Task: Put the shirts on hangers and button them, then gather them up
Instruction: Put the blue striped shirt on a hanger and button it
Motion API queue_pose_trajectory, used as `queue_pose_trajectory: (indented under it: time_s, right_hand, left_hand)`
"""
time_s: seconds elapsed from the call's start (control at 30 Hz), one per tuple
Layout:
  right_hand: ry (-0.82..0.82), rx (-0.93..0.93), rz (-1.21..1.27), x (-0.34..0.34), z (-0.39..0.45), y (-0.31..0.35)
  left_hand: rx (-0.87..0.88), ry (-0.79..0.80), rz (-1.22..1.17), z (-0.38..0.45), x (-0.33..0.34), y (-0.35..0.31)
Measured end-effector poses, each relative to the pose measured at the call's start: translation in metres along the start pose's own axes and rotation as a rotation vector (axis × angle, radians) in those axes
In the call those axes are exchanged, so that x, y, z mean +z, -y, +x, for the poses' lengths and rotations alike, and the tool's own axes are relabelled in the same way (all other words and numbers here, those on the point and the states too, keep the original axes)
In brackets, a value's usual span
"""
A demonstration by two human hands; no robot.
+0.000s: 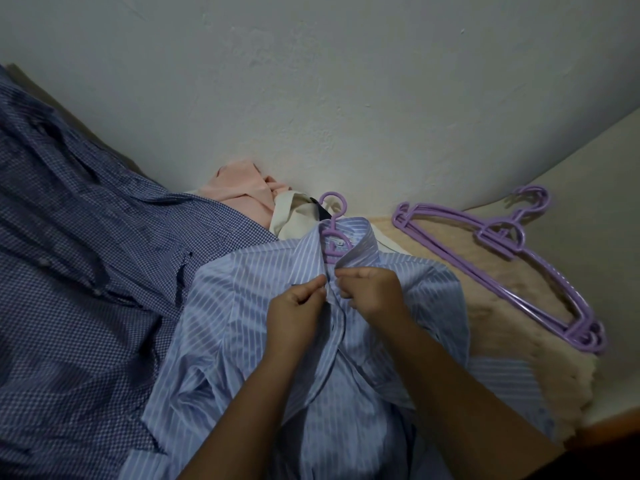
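- Shirts in view: four. One light blue striped shirt (pixel 263 306) lies front-up in the middle of the bed (pixel 502 299); one dark blue checked shirt (pixel 79 271) is spread out to its left; one pink shirt (pixel 242 188) and one cream shirt (pixel 294 209) are bunched against the wall (pixel 346 81) behind them.
- Hangers: one purple hanger (pixel 332 220) sits inside the striped shirt, its hook sticking out above the collar. A stack of purple spare hangers (pixel 519 258) lies on the bed to the right, well apart from the shirt; the exact number in the stack cannot be told.
- Left hand (pixel 298 306): fingers curled, thumb and forefinger pinching the left edge of the striped shirt's front opening just below the collar.
- Right hand (pixel 370 289): fingers curled, pinching the opposite edge of the same opening. The two hands sit just beside each other, nearly touching.
- Striped shirt: collar upright around the hanger neck, front edges drawn together at the top, dark buttons visible lower down the front, cloth creased, sleeves spread to both sides.
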State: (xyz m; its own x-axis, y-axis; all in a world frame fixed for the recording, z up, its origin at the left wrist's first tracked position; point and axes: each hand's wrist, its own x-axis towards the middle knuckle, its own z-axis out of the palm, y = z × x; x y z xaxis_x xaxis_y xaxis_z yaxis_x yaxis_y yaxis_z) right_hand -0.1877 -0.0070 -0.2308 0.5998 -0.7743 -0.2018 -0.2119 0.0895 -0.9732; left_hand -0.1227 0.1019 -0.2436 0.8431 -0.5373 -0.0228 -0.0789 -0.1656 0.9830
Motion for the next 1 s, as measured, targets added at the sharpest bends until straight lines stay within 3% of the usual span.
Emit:
queue_pose_trajectory:
  time_s: [0.23,0.5,0.8,1.0]
  right_hand:
    - [0.010,0.123,0.139,-0.004,-0.016,0.014]
    - [-0.020,0.056,-0.037,-0.009,-0.012,0.003]
    - [0.123,-0.205,-0.274,-0.018,-0.019,-0.012]
    - [-0.050,-0.474,-0.486,-0.009,-0.015,-0.029]
  left_hand:
    - [0.082,-0.026,0.127,-0.006,0.014,-0.009]
    - [0.009,0.054,0.022,-0.008,0.016,-0.002]
    - [-0.159,0.136,-0.250,-0.002,0.011,0.001]
    - [-0.185,0.165,-0.374,0.002,0.013,0.000]
